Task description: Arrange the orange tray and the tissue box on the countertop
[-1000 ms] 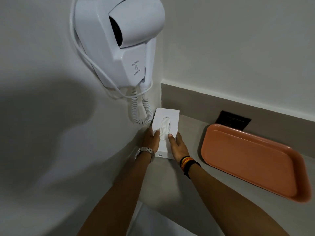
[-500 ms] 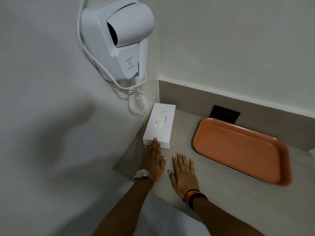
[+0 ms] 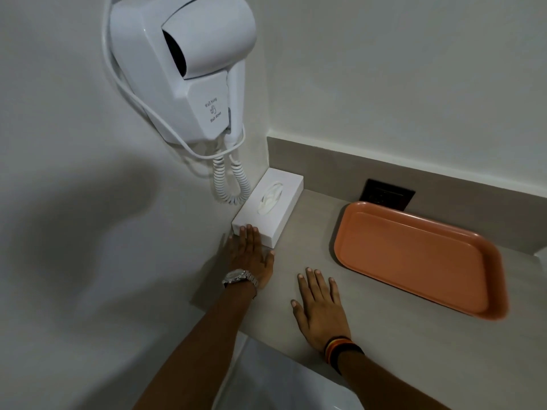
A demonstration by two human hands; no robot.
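Room: a bathroom corner of pale walls, with a white wall-hung hair dryer on the left wall, its coiled cord dangling just above the far end of the box.
Surface: the grey desk ran along a low grey upstand, a dark socket plate set into it behind the tray.
Change: both hands, which a second before had been cupping the tissue box, had drawn back toward the near edge.
Left hand: lay flat, fingers straight and close together, tips just touching the box's near end; it gripped nothing.
Right hand: rested palm down on bare desk, fingers slightly spread, well clear of both objects and holding nothing.
Tissue box: sat tucked into the corner, lengthwise along the left wall.
Orange tray: lay flat to the right, apart from the box, slightly skewed to the upstand.
Meaning: the box looked placed; squaring the tray seemed the likely remaining step.
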